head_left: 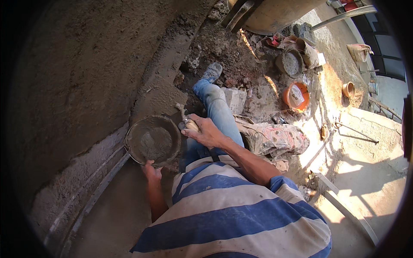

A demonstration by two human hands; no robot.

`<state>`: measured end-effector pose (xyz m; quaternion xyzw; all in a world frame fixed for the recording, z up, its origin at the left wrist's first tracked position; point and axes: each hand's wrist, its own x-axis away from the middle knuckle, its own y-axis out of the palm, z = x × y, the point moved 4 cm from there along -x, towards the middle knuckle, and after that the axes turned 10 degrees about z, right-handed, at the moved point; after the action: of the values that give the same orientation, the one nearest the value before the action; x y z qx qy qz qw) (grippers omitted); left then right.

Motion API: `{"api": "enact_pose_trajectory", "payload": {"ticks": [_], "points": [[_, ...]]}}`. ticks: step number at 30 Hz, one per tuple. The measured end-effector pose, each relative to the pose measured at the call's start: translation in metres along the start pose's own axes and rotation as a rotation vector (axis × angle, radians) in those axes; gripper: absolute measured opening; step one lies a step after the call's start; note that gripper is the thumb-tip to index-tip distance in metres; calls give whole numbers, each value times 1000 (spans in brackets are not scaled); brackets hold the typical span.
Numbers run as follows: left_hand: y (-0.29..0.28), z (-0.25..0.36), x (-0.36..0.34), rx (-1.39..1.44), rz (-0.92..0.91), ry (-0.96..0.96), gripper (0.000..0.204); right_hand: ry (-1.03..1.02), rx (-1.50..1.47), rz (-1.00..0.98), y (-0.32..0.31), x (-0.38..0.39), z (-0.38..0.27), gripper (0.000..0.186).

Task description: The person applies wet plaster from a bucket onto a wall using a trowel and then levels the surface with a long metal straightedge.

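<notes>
A round bucket (177, 129) with grey wet mortar (155, 142) inside stands low in front of me, beside the wall. My left hand (152, 172) grips its near rim, with part of the fingers hidden below the edge. Right of the bucket, my right hand (207, 133) is closed round the pale wooden handle of a trowel (190, 124). The trowel's metal end points away from me, over the mortar-covered ledge (161, 96); its blade is hard to make out. My bent leg in blue jeans lies just beyond the right hand.
A rough plastered wall (94, 77) rises on the left, with a long straight bar (101, 189) along its foot. To the right are an orange bucket (287, 98), a grey-filled bucket (289, 63), a crumpled sack (279, 138) and a block (235, 101). Rubble covers the ground ahead.
</notes>
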<state>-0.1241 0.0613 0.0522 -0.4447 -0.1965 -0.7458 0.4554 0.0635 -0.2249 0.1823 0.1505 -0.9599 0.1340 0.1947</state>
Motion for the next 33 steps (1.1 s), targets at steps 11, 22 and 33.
{"api": "enact_pose_trajectory", "payload": {"ticks": [11,22,33], "points": [[131,26,1,71,23,-7,54,-471,494,165,-320,-170,-60,33],[341,41,307,778,271,133,42,-643,765,-381,-452,-314,-285,33],[525,5,415,698,761,315,53,-1213,1453,-920,-397,-309,-362,28]]}}
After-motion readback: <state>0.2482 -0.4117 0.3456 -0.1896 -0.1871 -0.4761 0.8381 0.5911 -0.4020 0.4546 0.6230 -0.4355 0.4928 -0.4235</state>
